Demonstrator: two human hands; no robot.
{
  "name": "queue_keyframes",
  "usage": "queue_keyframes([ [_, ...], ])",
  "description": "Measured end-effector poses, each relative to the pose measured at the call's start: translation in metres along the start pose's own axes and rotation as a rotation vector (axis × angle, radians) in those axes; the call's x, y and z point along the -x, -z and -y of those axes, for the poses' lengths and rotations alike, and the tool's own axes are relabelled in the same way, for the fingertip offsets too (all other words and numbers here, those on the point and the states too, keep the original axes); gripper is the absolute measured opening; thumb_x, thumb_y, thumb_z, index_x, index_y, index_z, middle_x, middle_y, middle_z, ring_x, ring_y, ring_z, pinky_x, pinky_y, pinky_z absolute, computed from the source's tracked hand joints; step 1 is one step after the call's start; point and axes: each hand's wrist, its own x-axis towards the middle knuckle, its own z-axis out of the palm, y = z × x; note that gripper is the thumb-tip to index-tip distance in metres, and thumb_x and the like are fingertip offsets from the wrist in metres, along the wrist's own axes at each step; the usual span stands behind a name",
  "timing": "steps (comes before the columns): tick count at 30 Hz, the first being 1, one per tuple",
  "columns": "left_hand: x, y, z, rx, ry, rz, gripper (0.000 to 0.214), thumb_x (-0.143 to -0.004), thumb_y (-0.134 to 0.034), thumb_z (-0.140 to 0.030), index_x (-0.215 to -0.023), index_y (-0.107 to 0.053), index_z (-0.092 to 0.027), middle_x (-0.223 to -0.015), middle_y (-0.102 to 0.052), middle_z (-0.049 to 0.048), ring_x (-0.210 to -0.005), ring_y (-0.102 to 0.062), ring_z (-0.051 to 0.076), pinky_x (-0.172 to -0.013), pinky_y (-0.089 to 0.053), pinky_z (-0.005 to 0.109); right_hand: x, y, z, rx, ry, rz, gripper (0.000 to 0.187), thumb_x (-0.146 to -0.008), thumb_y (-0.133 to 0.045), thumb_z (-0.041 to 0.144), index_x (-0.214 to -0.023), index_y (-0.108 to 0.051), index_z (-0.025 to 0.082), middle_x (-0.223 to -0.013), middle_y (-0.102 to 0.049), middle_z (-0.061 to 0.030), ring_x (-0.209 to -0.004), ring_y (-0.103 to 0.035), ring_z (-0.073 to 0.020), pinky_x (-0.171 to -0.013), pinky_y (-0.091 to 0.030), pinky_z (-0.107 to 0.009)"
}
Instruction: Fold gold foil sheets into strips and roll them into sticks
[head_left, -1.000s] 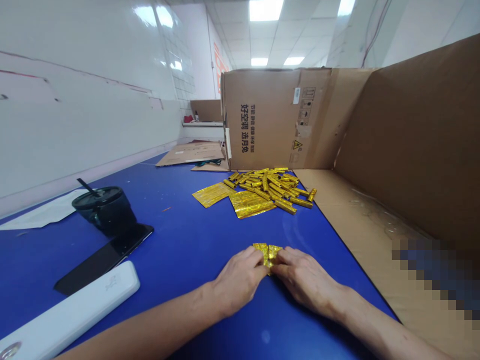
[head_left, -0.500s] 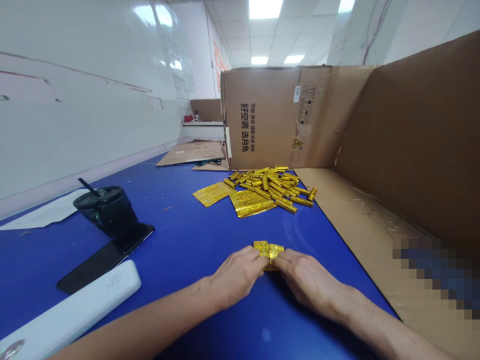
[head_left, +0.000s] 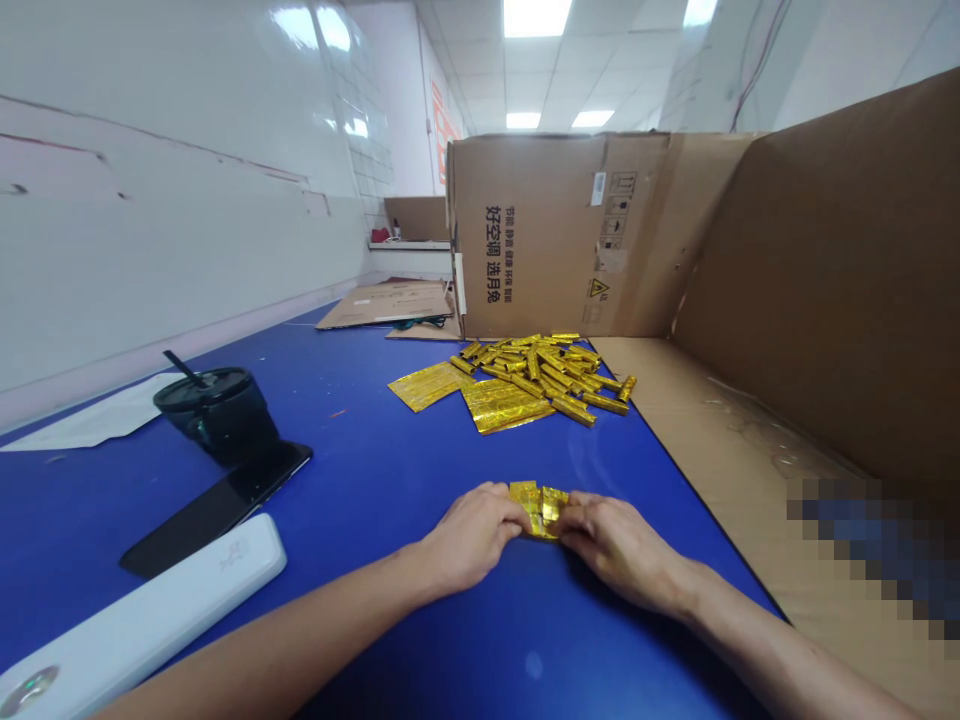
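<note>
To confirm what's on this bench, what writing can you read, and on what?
"好空调 选月兔": large black print on the cardboard box.
Smaller line beside it: too small to read reliably.
Barcode sticker: too small to read.
Red wall sign: too blurred to read.

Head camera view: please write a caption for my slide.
Left hand and right hand hold folded gold foil on blue table.

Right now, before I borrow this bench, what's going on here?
A person's left hand and right hand are holding a folded piece of gold foil on a blue table. Farther along lie a heap of small gold foil sticks and two flat gold foil sheets, in front of a cardboard box.
</note>
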Motion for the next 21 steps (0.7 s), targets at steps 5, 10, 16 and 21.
queue_keyframes([
  [5, -0.005, 0.003, -0.002, 0.029, 0.104, 0.021, 0.017, -0.076, -0.044, -0.016, -0.081, -0.059, -0.021, -0.080, -0.060, -0.0001, -0.077, -0.053, 0.015, -0.068, -0.038, 0.025, -0.003, 0.001, -0.006, -0.089, -0.089, 0.017, 0.018, -0.070, -0.044, 0.010, -0.070, -0.058, 0.021, -0.072, -0.061, 0.0005, -0.065, -0.054, -0.0127, -0.058, -0.035, -0.020],
  [10, -0.008, 0.005, -0.008, -0.029, 0.161, 0.036, 0.015, -0.073, -0.041, -0.016, -0.078, -0.054, -0.020, -0.073, -0.060, -0.0004, -0.065, -0.054, 0.015, -0.054, -0.035, 0.023, -0.003, -0.002, -0.006, -0.088, -0.191, 0.001, 0.011, -0.070, -0.044, 0.013, -0.069, -0.052, 0.021, -0.064, -0.058, 0.0020, -0.059, -0.051, -0.0124, -0.053, -0.032, -0.021],
  [16, -0.009, 0.001, -0.010, -0.157, 0.156, 0.028, 0.014, -0.070, -0.040, -0.015, -0.074, -0.052, -0.020, -0.072, -0.058, 0.0005, -0.068, -0.054, 0.017, -0.057, -0.035, 0.025, -0.001, -0.008, -0.005, 0.019, -0.170, -0.038, 0.011, -0.074, -0.044, 0.013, -0.068, -0.051, 0.020, -0.069, -0.057, -0.0002, -0.063, -0.052, -0.0132, -0.057, -0.034, -0.022],
  [21, -0.003, -0.003, -0.012, -0.195, 0.101, -0.027, 0.015, -0.075, -0.039, -0.016, -0.086, -0.048, -0.020, -0.080, -0.055, 0.0025, -0.074, -0.052, 0.017, -0.064, -0.038, 0.027, 0.001, -0.008, 0.000, 0.172, -0.075, -0.085, 0.016, -0.080, -0.041, 0.015, -0.069, -0.051, 0.020, -0.074, -0.053, -0.0021, -0.067, -0.049, -0.0138, -0.059, -0.036, -0.023],
])
